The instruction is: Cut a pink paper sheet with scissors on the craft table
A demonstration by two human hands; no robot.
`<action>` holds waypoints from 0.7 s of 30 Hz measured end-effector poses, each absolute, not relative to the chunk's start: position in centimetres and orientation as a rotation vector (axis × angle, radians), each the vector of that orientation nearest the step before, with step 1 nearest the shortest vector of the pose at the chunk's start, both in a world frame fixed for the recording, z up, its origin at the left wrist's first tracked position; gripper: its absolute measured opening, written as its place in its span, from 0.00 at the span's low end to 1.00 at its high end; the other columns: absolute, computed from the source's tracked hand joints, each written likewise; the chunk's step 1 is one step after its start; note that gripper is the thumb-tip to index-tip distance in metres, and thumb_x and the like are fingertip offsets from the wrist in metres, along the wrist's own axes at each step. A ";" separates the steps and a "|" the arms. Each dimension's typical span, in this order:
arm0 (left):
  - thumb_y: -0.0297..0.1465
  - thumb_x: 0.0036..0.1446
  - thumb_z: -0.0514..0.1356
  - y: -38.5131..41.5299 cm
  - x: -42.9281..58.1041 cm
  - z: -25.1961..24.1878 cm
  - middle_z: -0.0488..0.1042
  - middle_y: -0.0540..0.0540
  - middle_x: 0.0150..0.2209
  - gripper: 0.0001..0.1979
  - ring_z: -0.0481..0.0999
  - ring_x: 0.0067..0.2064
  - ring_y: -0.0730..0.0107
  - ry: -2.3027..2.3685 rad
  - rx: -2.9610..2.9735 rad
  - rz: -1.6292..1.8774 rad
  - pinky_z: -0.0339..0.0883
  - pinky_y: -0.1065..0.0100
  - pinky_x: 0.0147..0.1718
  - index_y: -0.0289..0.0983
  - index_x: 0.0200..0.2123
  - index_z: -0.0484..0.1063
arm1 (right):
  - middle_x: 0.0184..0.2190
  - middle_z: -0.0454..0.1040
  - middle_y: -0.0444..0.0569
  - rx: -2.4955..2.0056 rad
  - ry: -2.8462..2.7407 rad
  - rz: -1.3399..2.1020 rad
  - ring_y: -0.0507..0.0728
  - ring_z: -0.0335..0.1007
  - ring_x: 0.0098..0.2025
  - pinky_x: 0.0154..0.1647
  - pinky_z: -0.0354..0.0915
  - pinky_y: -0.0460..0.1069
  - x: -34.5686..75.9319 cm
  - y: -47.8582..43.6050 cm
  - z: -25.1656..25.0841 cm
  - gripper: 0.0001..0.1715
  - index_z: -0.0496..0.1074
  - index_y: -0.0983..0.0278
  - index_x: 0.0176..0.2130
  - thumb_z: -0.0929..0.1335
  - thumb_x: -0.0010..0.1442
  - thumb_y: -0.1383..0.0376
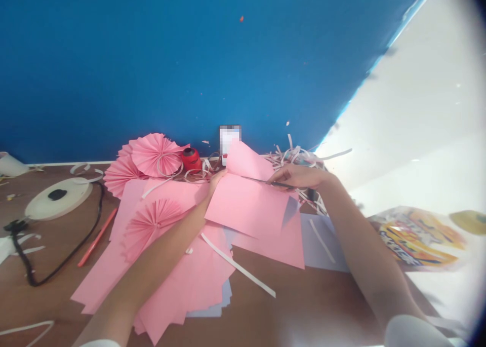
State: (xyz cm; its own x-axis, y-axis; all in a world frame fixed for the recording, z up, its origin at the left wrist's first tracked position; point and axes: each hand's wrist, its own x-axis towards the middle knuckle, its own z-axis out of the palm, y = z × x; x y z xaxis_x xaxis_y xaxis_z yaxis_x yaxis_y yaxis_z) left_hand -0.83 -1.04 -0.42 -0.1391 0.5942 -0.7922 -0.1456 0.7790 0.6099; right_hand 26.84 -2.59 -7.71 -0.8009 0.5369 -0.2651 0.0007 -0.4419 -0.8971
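A pink sheet of paper (243, 200) is raised above the table, with a slit running across it from the right. My left hand (217, 181) pinches its left edge; most of the fingers are hidden behind the paper. My right hand (290, 177) is closed around dark-handled scissors (279, 184), whose blades lie in the slit. Above the blades, a flap of the sheet (246, 159) stands up. Under my left forearm lie several loose pink sheets (178, 281) and a pleated pink paper fan (154, 223).
More pleated fans (155, 154) rest by the blue wall (170, 58), next to a red object (191, 159) and a phone (230, 134). Shredded paper strips (292, 156) pile behind my right hand. A white disc with a black cord (56, 200) and red pen (96, 238) lie left.
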 end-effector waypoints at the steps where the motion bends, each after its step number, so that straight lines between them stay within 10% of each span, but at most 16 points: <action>1: 0.35 0.45 0.65 -1.0 -0.9 -0.5 0.70 0.48 0.19 0.11 0.71 0.23 0.69 1.609 0.384 0.667 0.61 0.69 0.26 0.32 0.27 0.71 | 0.23 0.66 0.45 -0.779 -1.437 2.285 0.47 0.56 0.24 0.22 0.52 0.43 26.9 -2.6 -7.7 0.28 0.74 0.70 0.48 0.70 0.51 0.57; 21: 0.34 0.45 0.65 -0.9 -0.7 -0.8 0.71 0.48 0.20 0.11 0.71 0.22 0.71 1.578 0.439 0.641 0.63 0.70 0.24 0.31 0.26 0.71 | 0.24 0.69 0.45 -0.764 -1.530 2.285 0.47 0.58 0.23 0.23 0.53 0.44 27.5 -2.6 -7.0 0.27 0.73 0.67 0.48 0.70 0.51 0.55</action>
